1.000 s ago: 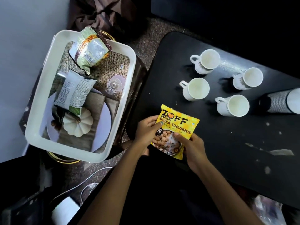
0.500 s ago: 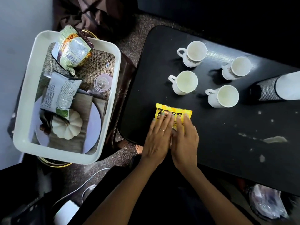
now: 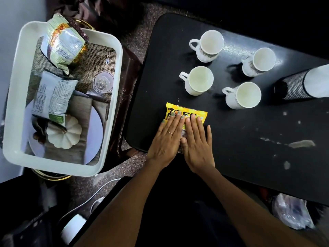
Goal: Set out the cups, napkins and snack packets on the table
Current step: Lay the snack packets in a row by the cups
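I count four white cups (image 3: 204,81) standing on the black table (image 3: 249,132) and one yellow snack packet (image 3: 187,112) lying flat near its front edge. My left hand (image 3: 166,139) and right hand (image 3: 197,142) press it side by side, fingers straight. Two more packets (image 3: 53,97) lie in the white tub (image 3: 16,104) beside the table.

Speckled floor (image 3: 135,32), pale wall (image 3: 16,16)

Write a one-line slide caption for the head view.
Both hands, left and right, press a yellow snack packet flat on the black table beside four white cups.
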{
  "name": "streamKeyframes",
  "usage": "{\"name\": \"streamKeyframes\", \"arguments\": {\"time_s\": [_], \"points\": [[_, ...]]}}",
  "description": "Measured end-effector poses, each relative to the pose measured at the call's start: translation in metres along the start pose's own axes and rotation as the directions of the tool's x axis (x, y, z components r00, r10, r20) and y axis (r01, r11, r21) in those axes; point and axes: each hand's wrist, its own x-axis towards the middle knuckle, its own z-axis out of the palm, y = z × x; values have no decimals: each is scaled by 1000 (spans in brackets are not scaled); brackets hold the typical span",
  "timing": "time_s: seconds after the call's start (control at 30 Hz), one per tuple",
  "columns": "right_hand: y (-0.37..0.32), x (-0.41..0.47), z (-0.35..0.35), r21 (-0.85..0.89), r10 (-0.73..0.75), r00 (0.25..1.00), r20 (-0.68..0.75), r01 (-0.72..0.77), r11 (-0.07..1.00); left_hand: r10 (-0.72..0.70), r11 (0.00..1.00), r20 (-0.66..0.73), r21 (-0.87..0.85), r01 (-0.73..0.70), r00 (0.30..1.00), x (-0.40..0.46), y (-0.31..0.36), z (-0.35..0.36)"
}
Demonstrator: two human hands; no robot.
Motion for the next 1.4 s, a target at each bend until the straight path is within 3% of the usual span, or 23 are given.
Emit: {"name": "streamKeyframes", "arguments": {"time_s": [0.53, 0.7, 0.8, 0.97, 1.17, 1.3, 1.4], "points": [[0, 13, -11, -44, 32, 998, -54, -34, 998, 28, 999, 65, 31, -30, 997, 15, -6, -9], [-8, 9, -31, 42, 26, 989, -145, -20, 999, 25, 996, -86, -80, -32, 996, 5, -10, -28], [-31, 11, -45, 144, 4, 979, -204, 26, 989, -56, 978, -199, -209, 14, 978, -6, -14, -43], [-96, 30, -65, 299, -93, 955, -282, 180, 937, -264, 908, -399, -410, 87, 878, -24, -27, -72], [-166, 56, -82, 357, -239, 925, -295, 339, 870, -437, 885, -636, -431, 177, 636, -38, -72, -107], [-206, 73, -82, 362, -375, 896, -238, 440, 822, -522, 853, -639, -381, 357, 565, -45, -113, -121], [-229, 85, -73, 487, -387, 918, -93, 381, 786, -632, 761, -580, -336, 555, 515, -51, -139, -121]]}}
